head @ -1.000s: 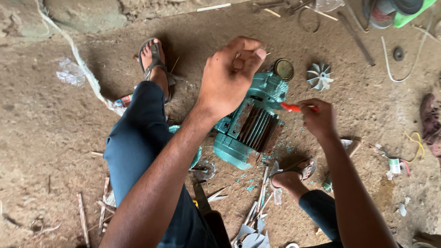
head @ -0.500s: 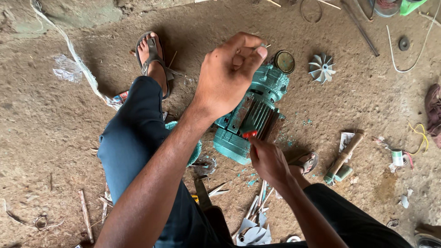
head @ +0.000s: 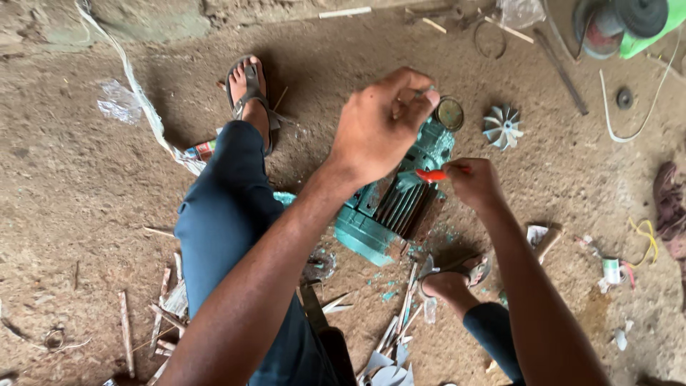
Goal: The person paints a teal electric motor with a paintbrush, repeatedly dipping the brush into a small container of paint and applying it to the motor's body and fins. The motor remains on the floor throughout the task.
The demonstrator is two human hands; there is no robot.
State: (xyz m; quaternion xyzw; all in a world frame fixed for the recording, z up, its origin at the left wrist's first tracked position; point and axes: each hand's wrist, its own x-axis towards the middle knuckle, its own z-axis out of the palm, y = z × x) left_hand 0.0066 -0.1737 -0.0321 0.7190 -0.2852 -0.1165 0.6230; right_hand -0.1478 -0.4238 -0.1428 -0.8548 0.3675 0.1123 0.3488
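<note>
Item: teal motor [head: 389, 214], on the dirt floor [head: 86, 193] between my feet, lying tilted with its finned body up and a round cap [head: 449, 113] at the far end.

Left hand [head: 379, 129]: held above the motor's far end, fingers pinched shut on something small; I could not tell what, the knuckles hid it.

Right hand [head: 475, 184]: closed round a red-handled tool [head: 431, 174], its handle pointing left over the fins. The tip was out of sight.

Risks, as I judged them: the small pinched part could drop into the litter below and be lost, since my grip was fingertips only. The tool could slip off the fins and scrape more paint; teal flakes already lay beside the casing. The motor, unclamped on loose dirt, might roll against my right foot [head: 457, 275].

Around: fan impeller [head: 502, 126] just beyond the cap; white cord [head: 136, 93] trailing far left; wood slivers [head: 400, 322] near my right foot; green machine [head: 629, 25] at the top right corner; rag [head: 670, 207] at the right edge. My left forearm crossed the near half of the motor and blocked that view.
</note>
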